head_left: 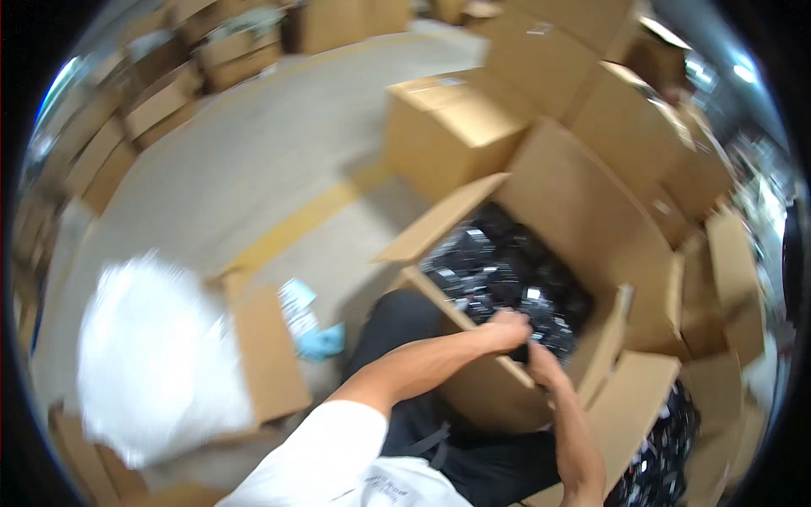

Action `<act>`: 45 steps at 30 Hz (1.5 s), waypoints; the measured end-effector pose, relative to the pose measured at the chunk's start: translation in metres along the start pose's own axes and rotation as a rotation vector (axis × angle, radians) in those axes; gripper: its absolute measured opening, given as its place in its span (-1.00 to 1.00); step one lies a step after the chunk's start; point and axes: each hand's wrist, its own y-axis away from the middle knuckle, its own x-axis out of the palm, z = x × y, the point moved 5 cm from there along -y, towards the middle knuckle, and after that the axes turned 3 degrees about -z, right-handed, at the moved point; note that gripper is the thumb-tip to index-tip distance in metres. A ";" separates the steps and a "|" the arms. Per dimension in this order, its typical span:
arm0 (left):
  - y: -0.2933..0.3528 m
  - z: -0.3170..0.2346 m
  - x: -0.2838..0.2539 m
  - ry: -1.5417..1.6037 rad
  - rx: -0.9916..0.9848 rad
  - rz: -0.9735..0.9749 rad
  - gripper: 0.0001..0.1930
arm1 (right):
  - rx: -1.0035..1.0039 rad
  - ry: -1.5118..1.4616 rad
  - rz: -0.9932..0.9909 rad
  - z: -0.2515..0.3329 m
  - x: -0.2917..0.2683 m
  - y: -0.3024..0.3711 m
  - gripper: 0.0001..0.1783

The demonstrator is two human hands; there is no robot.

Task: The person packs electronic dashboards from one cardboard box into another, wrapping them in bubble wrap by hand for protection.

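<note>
A large open cardboard box (473,380) stands in front of me, filled with glossy black plastic-wrapped packets (498,270). My left hand (508,329) reaches over the near edge of the box, its fingers curled in. Close beside it, my right hand (545,365) is closed too, at the near right part of the packets. The hands almost meet above the black plastic. Motion blur and the fingers themselves hide what is between them, so I cannot make it out.
A white translucent plastic bag (160,363) bulges from a box at the left. Light-blue crumpled material (317,338) lies on the floor beside it. Another box at the lower right holds black glossy packets (659,456). Closed cartons (452,127) stand behind, and more boxes line the far left.
</note>
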 end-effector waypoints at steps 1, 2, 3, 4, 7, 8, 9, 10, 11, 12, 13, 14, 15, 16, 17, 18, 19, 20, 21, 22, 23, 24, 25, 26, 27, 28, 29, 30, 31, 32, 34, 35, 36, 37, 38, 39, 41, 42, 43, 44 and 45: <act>-0.008 -0.012 -0.020 -0.026 0.027 -0.051 -0.89 | -0.148 -0.122 -0.066 -0.015 0.002 -0.003 -0.39; -0.003 -0.009 -0.034 -0.027 0.002 -0.059 -0.88 | 0.026 -0.031 -0.071 -0.014 0.010 -0.002 -0.31; -0.014 -0.025 -0.056 -0.020 0.027 -0.059 -0.86 | -0.033 -0.082 -0.087 -0.051 0.015 -0.012 -0.19; 0.012 -0.008 -0.065 -0.032 -0.035 -0.091 -0.84 | -0.018 0.077 -0.006 0.010 0.014 -0.007 -0.20; 0.025 -0.055 -0.144 0.115 0.061 -0.270 -0.73 | 0.082 0.249 -0.005 -0.046 0.015 -0.001 -0.18; 0.046 -0.060 -0.176 0.124 0.049 -0.379 -0.70 | 0.061 0.278 0.022 -0.052 0.017 -0.002 -0.21; 0.073 -0.060 -0.205 0.130 0.041 -0.487 -0.67 | 0.041 0.306 0.047 -0.051 0.017 -0.003 -0.25; 0.105 -0.056 -0.233 0.092 -0.013 -0.571 -0.66 | 0.026 0.295 0.046 -0.046 0.014 -0.001 -0.25; 0.139 -0.050 -0.262 0.048 -0.080 -0.657 -0.66 | -0.006 0.327 0.074 -0.026 0.001 0.001 -0.27; 0.177 -0.038 -0.286 0.067 -0.204 -0.702 -0.67 | -0.032 0.357 0.103 -0.010 -0.005 0.004 -0.29; 0.212 -0.033 -0.307 -0.043 -0.360 -0.708 -0.71 | -0.031 0.348 0.103 -0.009 -0.010 0.008 -0.29; 0.254 -0.017 -0.312 -0.426 -0.295 -0.577 -0.74 | -0.038 0.300 0.094 -0.006 -0.014 0.011 -0.27; 0.323 0.015 -0.316 -0.425 -0.256 -0.759 -0.74 | -0.060 0.247 0.085 0.003 -0.016 0.010 -0.26; 0.355 0.034 -0.330 -0.136 -0.851 -0.642 -0.71 | -0.036 0.218 0.075 0.007 -0.023 0.017 -0.26; 0.389 0.039 -0.352 -0.398 -0.943 -0.514 -0.74 | -0.037 0.164 0.060 0.008 -0.027 0.019 -0.28; 0.422 0.046 -0.368 -0.661 -1.021 -0.379 -0.76 | -0.054 0.139 0.042 0.006 -0.027 0.021 -0.28; 0.459 0.053 -0.373 -0.782 -1.180 -0.179 -0.80 | -0.068 0.113 0.024 0.003 -0.026 0.023 -0.28; 0.507 0.059 -0.366 -0.908 -1.219 -0.004 -0.84 | -0.069 0.100 0.020 -0.001 -0.026 0.022 -0.28; 0.557 0.067 -0.356 -0.948 -1.300 0.155 -0.88 | -0.110 0.117 0.021 -0.004 -0.026 0.020 -0.24; 0.595 0.071 -0.346 -0.976 -1.373 0.320 -0.86 | -0.142 0.139 0.024 -0.006 -0.025 0.024 -0.21; 0.615 0.068 -0.341 -0.923 -1.433 0.352 -0.84 | -0.128 0.136 0.025 -0.007 -0.027 0.028 -0.21; 0.626 0.067 -0.341 -0.875 -1.497 0.380 -0.82 | -0.127 0.102 0.039 -0.003 -0.029 0.029 -0.22; 0.626 0.065 -0.346 -0.877 -1.491 0.380 -0.82 | -0.129 0.068 0.055 0.004 -0.032 0.030 -0.24; 0.626 0.060 -0.354 -0.921 -1.475 0.337 -0.83 | -0.115 0.041 0.067 0.013 -0.035 0.031 -0.28; 0.622 0.051 -0.359 -0.955 -1.457 0.293 -0.84 | -0.108 0.045 0.068 0.010 -0.036 0.034 -0.28; 0.606 0.045 -0.372 -0.977 -1.402 0.138 -0.86 | -0.101 0.052 0.056 0.006 -0.035 0.034 -0.29; 0.593 0.042 -0.383 -0.971 -1.395 0.136 -0.86 | -0.095 0.059 0.046 0.002 -0.035 0.035 -0.31; 0.579 0.032 -0.400 -1.002 -1.383 0.080 -0.87 | -0.097 0.060 0.046 0.004 -0.035 0.036 -0.31; 0.569 0.022 -0.415 -1.032 -1.368 0.023 -0.86 | -0.084 0.063 0.061 0.005 -0.035 0.036 -0.33; 0.564 0.014 -0.425 -1.033 -1.365 0.022 -0.86 | -0.068 0.064 0.075 0.006 -0.035 0.035 -0.34; 0.556 -0.002 -0.449 -1.067 -1.363 -0.121 -0.86 | -0.042 0.047 0.084 0.012 -0.038 0.037 -0.35; 0.549 -0.008 -0.460 -1.066 -1.356 -0.120 -0.86 | -0.021 0.031 0.095 0.014 -0.039 0.038 -0.35; 0.539 -0.019 -0.472 -1.068 -1.333 -0.194 -0.86 | -0.024 0.042 0.088 0.016 -0.042 0.040 -0.35; 0.530 -0.032 -0.484 -1.075 -1.315 -0.266 -0.85 | -0.025 0.040 0.087 0.017 -0.043 0.041 -0.35; 0.522 -0.042 -0.492 -1.078 -1.314 -0.267 -0.85 | -0.023 0.043 0.083 0.018 -0.044 0.041 -0.36; 0.513 -0.058 -0.504 -1.051 -1.242 -0.473 -0.83 | -0.022 0.046 0.076 0.020 -0.046 0.042 -0.37; 0.498 -0.078 -0.520 -1.015 -1.159 -0.678 -0.80 | -0.010 0.051 0.078 0.030 -0.055 0.044 -0.42; 0.489 -0.092 -0.529 -0.945 -1.114 -0.765 -0.78 | 0.002 0.052 0.081 0.034 -0.059 0.046 -0.46; 0.481 -0.101 -0.536 -0.869 -1.065 -0.852 -0.76 | 0.004 0.050 0.072 0.036 -0.061 0.045 -0.46; 0.475 -0.108 -0.540 -0.868 -1.054 -0.859 -0.76 | -0.069 -0.037 -0.082 0.041 -0.070 0.044 -0.50; 0.466 -0.121 -0.545 -0.848 -0.925 -0.943 -0.77 | -0.145 -0.129 -0.235 0.057 -0.084 0.048 -0.53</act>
